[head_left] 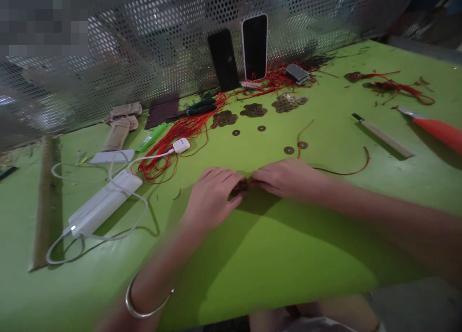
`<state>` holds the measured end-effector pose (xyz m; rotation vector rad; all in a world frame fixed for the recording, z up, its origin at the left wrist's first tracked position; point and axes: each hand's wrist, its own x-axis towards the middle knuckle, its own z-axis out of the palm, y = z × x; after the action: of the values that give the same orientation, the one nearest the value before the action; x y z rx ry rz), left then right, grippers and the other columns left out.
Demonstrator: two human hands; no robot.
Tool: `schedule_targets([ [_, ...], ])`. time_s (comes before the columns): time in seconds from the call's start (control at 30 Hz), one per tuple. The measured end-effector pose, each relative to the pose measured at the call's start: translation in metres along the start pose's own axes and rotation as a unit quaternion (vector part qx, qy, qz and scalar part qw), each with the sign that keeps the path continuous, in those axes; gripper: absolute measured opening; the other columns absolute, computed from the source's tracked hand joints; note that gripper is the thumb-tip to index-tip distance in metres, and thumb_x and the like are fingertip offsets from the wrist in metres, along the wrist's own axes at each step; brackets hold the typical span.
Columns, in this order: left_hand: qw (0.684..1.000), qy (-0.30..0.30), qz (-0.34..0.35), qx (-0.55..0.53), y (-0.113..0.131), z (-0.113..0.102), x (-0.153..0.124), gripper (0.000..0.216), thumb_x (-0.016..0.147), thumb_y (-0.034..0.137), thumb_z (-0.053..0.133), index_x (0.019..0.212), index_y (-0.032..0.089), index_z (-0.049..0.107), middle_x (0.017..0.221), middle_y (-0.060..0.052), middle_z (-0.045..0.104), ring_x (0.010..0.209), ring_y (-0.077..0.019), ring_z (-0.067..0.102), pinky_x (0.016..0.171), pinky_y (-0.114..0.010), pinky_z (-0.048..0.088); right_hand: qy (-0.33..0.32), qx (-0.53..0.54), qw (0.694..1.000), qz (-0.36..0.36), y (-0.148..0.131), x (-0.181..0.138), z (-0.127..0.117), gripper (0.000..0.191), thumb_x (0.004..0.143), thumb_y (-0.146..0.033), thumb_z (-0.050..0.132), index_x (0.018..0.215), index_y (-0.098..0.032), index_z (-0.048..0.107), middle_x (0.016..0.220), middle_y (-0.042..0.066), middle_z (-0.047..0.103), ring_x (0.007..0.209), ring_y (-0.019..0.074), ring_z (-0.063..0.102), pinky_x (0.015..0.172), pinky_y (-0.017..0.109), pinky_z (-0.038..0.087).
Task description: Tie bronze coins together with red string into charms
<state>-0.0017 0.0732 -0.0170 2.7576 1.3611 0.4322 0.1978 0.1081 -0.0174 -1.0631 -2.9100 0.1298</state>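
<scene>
The tabletop (288, 255) looks smooth and faintly glossy, the discs (253, 110) dull metal, the far screen (162, 48) perforated metal

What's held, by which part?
Left hand holds a dark piece with red cord by its left side; right hand apparently pinches the cord; exact grips hidden.

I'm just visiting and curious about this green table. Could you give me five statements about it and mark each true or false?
1. A silver bracelet circles the wrist of the left hand. True.
2. The right hand is stretched out far from the left hand. False: it is close beside it, near the small dark piece at the left fingers.
3. Three heaps of holed discs lie beyond both hands. True.
4. The white power strip lies to the right of the right hand. False: it lies to the left of the left hand.
5. A white-rimmed phone stands in front of the perforated metal panel. True.
</scene>
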Motion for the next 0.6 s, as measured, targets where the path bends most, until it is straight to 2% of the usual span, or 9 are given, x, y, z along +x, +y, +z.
schedule_targets([
  [0.1, 0.999, -0.030, -0.018, -0.009, -0.001, -0.002, 0.000, 0.018, 0.080, 0.027, 0.061, 0.096, 0.017, 0.062, 0.092, -0.004, 0.069, 0.086, -0.0211, 0.060, 0.077, -0.036, 0.044, 0.001, -0.008, 1.000, -0.005, 0.003, 0.000, 0.000, 0.025, 0.096, -0.028, 0.040, 0.095, -0.018, 0.063, 0.077, 0.003, 0.069, 0.060, 0.0142, 0.060, 0.047, 0.025, 0.025],
  [0.27, 0.997, -0.054, -0.037, -0.033, -0.003, -0.005, 0.001, 0.017, 0.081, 0.028, 0.060, 0.096, 0.019, 0.063, 0.091, -0.003, 0.068, 0.085, -0.0200, 0.059, 0.076, -0.036, 0.044, -0.041, -0.015, 0.999, 0.016, 0.007, 0.000, -0.004, 0.028, 0.097, -0.030, 0.039, 0.092, -0.018, 0.064, 0.074, 0.004, 0.070, 0.057, 0.0140, 0.058, 0.049, 0.025, 0.029],
  [0.6, 0.995, -0.073, -0.033, -0.061, -0.003, -0.004, 0.002, 0.021, 0.082, 0.028, 0.062, 0.100, 0.018, 0.062, 0.092, -0.004, 0.067, 0.086, -0.0196, 0.059, 0.078, -0.036, 0.045, -0.019, -0.028, 0.999, -0.025, 0.016, -0.006, -0.002, 0.023, 0.096, -0.026, 0.040, 0.096, -0.018, 0.062, 0.076, 0.003, 0.069, 0.059, 0.0132, 0.059, 0.050, 0.024, 0.029],
])
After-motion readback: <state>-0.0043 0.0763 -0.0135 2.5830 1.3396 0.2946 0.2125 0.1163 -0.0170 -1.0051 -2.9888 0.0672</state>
